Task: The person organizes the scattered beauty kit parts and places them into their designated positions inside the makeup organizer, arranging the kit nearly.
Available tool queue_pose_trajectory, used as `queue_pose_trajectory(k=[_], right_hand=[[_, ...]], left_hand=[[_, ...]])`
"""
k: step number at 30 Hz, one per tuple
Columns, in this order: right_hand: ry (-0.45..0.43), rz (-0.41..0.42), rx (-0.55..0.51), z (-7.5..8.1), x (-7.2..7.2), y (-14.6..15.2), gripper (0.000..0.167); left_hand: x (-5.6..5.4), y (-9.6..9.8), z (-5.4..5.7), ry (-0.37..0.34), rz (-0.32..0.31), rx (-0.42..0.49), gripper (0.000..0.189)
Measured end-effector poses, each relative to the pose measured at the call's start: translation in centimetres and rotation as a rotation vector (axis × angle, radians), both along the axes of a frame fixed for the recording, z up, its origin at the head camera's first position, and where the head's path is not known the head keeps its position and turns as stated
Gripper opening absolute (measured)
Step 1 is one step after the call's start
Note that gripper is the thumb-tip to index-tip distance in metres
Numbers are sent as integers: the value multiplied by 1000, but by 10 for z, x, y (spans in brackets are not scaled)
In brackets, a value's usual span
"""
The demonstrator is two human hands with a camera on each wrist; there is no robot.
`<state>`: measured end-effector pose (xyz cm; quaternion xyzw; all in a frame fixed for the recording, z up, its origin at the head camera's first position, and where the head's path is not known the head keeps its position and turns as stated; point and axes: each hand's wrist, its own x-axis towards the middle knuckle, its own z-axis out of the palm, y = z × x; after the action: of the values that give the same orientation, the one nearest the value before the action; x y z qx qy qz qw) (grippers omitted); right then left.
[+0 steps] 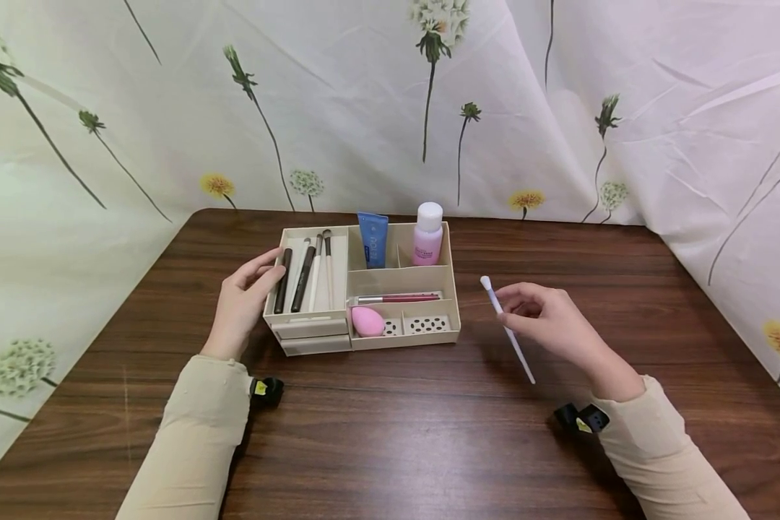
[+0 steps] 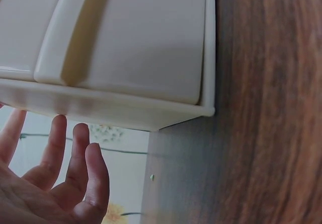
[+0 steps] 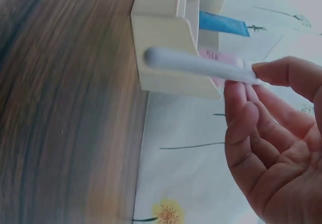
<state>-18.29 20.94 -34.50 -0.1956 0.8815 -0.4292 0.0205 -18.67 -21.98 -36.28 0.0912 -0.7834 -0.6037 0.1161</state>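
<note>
A cream desktop organizer (image 1: 312, 331) stands on the table. My left hand (image 1: 242, 300) is at its left side, fingertips against the side wall; the left wrist view shows these fingers (image 2: 54, 148) mostly straight beside the drawer fronts (image 2: 146, 43). Off to the organizer's right, my right hand (image 1: 546, 318) pinches a pale makeup brush (image 1: 518, 352) between thumb and fingers. The brush's whitish head tilts up and away, its handle end pointing down toward me. In the right wrist view the handle (image 3: 191, 64) crosses in front of the organizer's side.
Black pens (image 1: 303, 279) and slim brushes (image 1: 328, 271) lie in the left tray. Other compartments hold a blue tube (image 1: 373, 242), a pink bottle (image 1: 427, 238), a red-handled brush (image 1: 403, 297) and a pink sponge (image 1: 367, 322). A flowered cloth (image 1: 364, 108) hangs behind the table (image 1: 390, 433).
</note>
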Motion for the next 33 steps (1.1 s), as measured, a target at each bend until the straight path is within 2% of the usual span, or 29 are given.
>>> queue_pose_trajectory(k=[6, 11, 16, 20, 26, 33], right_hand=[[-16, -44, -135, 4, 7, -5, 32], [27, -63, -228, 5, 10, -6, 32], [68, -70, -275, 6, 11, -8, 30], [63, -69, -315, 5, 10, -11, 29], [44, -58, -348, 4, 11, -17, 18], [30, -25, -340, 9, 11, -26, 12]], left_hand=[[-2, 2, 0, 8, -6, 1, 48], [-4, 3, 1, 8, -11, -9, 48], [-3, 3, 1, 5, -12, 3, 48], [-3, 3, 0, 7, -11, 25, 48], [-2, 1, -1, 1, 2, 28, 47], [-3, 0, -3, -1, 14, 25, 47]])
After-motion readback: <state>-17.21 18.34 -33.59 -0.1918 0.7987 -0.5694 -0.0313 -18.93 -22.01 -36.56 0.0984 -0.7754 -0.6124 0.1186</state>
